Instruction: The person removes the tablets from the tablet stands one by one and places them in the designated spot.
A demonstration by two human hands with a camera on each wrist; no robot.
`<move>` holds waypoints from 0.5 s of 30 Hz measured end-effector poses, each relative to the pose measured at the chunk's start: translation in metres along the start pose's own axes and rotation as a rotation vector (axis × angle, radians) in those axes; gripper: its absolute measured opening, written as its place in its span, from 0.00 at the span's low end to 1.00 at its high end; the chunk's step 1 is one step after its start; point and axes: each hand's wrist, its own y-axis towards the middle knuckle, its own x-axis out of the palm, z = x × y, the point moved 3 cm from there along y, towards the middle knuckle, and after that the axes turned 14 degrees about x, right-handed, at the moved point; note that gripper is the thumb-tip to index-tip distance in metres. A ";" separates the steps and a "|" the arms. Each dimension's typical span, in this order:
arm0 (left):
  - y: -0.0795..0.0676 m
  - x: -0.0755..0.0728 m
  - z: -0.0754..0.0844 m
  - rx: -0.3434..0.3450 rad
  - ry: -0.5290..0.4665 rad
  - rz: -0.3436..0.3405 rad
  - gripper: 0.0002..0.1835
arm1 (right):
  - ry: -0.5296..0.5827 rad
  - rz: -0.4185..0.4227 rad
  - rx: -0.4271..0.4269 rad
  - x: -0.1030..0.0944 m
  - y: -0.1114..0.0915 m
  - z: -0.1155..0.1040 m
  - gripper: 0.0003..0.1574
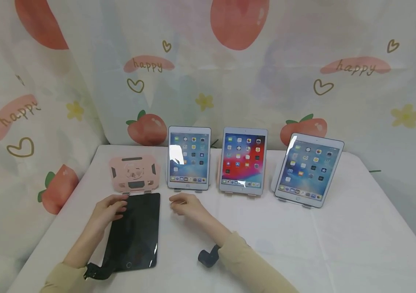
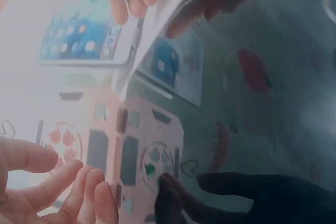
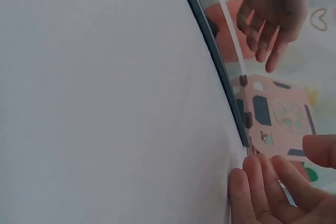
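Observation:
A black-screened tablet (image 1: 134, 232) lies flat on the white table, its top end at the foot of a pink tablet stand (image 1: 134, 173). My left hand (image 1: 110, 209) hovers by the tablet's upper left edge, fingers bent loosely and nothing held. In the left wrist view, the glossy screen (image 2: 268, 114) mirrors that hand (image 2: 58, 192) and the stand. Off the tablet's upper right corner is my right hand (image 1: 187, 203), fingers loosely curved and holding nothing. The right wrist view has its fingertips (image 3: 254, 171) close to the tablet's edge; whether they touch the table cloth I cannot tell.
To the right of the pink stand, a row of lit white tablets leans on stands: one at left (image 1: 189, 158), one with a red and blue screen (image 1: 244, 160), and a tilted one (image 1: 309, 169). Behind them hangs a peach-patterned curtain (image 1: 237, 93). White cloth covers the table (image 1: 259, 252).

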 end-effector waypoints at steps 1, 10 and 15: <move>0.001 0.002 0.001 0.011 -0.013 0.003 0.22 | 0.010 0.002 -0.004 -0.003 -0.001 0.001 0.21; 0.013 0.024 0.016 0.058 -0.091 0.042 0.20 | 0.147 0.060 -0.029 -0.024 -0.002 0.003 0.19; 0.019 0.035 0.034 0.064 -0.145 0.033 0.21 | 0.162 0.160 -0.043 -0.035 0.001 0.001 0.15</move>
